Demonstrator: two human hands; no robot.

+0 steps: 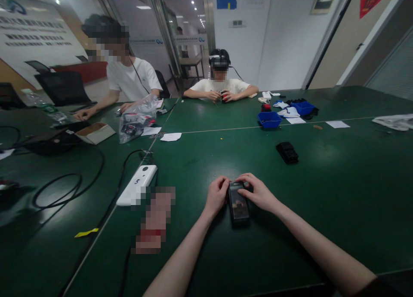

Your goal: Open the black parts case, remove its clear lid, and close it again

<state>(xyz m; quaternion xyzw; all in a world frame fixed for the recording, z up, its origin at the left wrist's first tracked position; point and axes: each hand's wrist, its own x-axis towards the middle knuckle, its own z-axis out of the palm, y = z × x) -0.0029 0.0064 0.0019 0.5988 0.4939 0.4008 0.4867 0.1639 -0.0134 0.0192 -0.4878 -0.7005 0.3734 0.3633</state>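
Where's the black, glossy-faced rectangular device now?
In the head view, just right of and below centre: the black device is between the left hand and right hand.

Right hand [260, 194] partly covers a black device [239, 210]; pixelation obscures a pinkish item [156, 215].

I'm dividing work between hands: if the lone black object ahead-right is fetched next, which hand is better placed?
Probably the right hand: it is nearer the black object, on the same side of the dark device. The left hand is at the device's opposite edge.
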